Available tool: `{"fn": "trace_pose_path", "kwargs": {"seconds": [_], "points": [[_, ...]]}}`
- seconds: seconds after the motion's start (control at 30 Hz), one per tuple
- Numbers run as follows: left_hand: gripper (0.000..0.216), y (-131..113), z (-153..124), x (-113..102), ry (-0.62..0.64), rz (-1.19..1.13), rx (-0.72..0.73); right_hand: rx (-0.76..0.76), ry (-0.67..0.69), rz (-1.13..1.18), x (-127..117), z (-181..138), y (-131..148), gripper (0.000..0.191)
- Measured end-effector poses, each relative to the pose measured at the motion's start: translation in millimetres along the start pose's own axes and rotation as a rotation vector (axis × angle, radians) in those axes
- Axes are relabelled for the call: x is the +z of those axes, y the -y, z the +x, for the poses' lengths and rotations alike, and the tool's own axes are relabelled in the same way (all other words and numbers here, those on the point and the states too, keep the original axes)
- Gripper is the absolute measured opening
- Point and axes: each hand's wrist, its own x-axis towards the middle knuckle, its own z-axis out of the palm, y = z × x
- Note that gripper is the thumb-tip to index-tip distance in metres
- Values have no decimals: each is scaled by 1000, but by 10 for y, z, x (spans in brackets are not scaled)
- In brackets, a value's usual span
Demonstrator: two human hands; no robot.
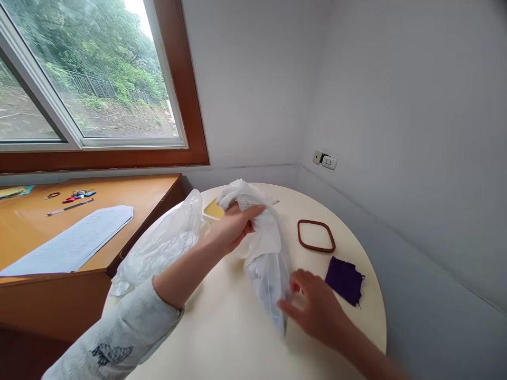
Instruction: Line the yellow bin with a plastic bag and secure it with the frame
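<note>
My left hand [233, 228] is closed on the bunched top of a white plastic bag [266, 258] that hangs down to the round cream table [222, 327]. My right hand [317, 311] is at the bag's lower end, fingers pinching or touching its edge; it is blurred by motion. A second clear plastic bag [162, 245] lies crumpled on the table's left side. A yellow-topped container [213, 210] peeks out behind my left hand.
A brown rounded-rectangle frame [316, 236] and a dark purple cloth [344, 279] lie on the table's right side. A wooden desk [130, 192] at left carries paper [75, 240], a pen and keys. White walls meet in a corner behind; a wall socket [325, 160] sits there.
</note>
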Motion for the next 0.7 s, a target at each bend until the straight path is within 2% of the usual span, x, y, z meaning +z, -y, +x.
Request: {"fn": "trace_pose_path", "kwargs": {"seconds": [0.07, 0.13, 0.23, 0.37, 0.5, 0.6, 0.7], "points": [[19, -2, -24, 23, 51, -47, 13, 31, 68, -5, 183, -163, -72, 27], [20, -8, -44, 45, 72, -70, 28, 68, 66, 34, 299, -201, -145, 24], [22, -35, -59, 32, 77, -68, 58, 89, 86, 103, 295, -115, -253, 25], [23, -120, -84, -77, 64, -38, 102, 107, 123, 228, -3, 51, -285, 31], [33, -191, -133, -225, 24, 89, 71, 130, 107, 342, -394, 180, -162, 33], [38, -167, -143, -326, -33, 180, 114, 107, 100, 356, -609, 278, -78, 35], [34, -92, -135, -404, -56, 224, 176, 83, 68, 367, -748, 370, -44, 36]]}}
